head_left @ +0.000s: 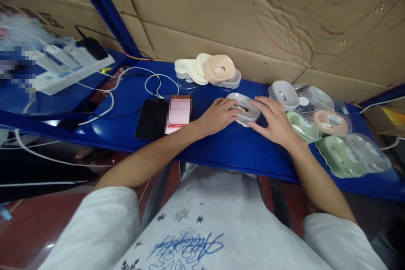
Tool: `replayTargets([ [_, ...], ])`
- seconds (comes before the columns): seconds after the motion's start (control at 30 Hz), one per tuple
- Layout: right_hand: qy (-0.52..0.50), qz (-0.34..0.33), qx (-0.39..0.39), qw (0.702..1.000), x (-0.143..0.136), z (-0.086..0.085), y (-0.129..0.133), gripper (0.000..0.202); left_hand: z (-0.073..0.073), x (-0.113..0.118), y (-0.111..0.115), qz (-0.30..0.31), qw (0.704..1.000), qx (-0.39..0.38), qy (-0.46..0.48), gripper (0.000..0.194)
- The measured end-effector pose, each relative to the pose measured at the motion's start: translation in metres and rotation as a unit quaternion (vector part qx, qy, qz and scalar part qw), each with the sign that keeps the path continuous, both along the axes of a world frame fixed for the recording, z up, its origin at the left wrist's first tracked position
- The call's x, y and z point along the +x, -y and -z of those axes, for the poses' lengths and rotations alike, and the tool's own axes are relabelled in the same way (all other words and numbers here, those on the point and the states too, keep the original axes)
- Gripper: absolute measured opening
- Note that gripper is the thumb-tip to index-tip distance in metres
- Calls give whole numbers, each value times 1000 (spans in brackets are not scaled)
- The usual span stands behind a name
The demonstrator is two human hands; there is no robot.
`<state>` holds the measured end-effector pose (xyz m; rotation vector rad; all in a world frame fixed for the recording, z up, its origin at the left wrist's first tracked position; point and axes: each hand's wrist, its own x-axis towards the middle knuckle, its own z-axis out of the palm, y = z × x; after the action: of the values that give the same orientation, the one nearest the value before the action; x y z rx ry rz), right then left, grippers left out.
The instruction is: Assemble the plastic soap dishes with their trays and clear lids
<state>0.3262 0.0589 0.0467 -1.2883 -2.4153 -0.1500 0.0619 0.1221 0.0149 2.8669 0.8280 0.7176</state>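
Note:
A pale grey soap dish [252, 111] with a slot in its floor sits on the blue shelf in front of me, a cream edge showing beneath it. My left hand [219, 114] grips its left end, with fingers reaching over the rim and inside. At the right end, my right hand [274, 121] holds the dish between the thumb, low on the near side, and the fingers at the far rim. Behind it is a pile with a peach soap dish [219, 68], cream oval pieces [198, 71] and a grey dish [232, 80].
To the right lie several soap dishes, among them a green one [341, 156], a peach one [330, 122] and a grey one [283, 95], some with clear covers. A lit phone [179, 114] and a black device [150, 119] lie left. Cables run toward a power strip [76, 71]. Cardboard [202, 21] stands behind.

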Motion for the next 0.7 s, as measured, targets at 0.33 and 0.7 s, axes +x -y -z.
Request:
replayTargets([
  [0.33,72,-7,-53,996,-8,12,-4,47,9,1,-3,-7,999,-11,-36,44],
  [0.7,41,10,-54,998,-2,12,-10,48,2,1,2,-31,998,24,-44,50],
])
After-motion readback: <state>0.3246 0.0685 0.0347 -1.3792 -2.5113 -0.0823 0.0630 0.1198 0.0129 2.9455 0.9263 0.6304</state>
